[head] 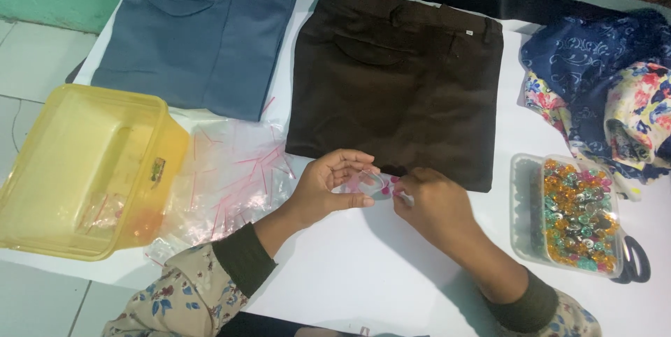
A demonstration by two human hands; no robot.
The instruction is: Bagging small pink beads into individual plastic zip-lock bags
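A small clear plastic bag (365,185) is pinched open by the left hand (328,187); pink beads (391,185) are gripped by the right hand (430,204), beside brown folded trousers (398,78).

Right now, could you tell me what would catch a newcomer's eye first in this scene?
Probably the clear box of colourful beads at the right edge of the white table, bright against the plain surface. Next, the yellow plastic tub at the left, with clear little bags strewn beside it. In the middle, the left hand and right hand pinch a small clear bag before the folded dark brown trousers.
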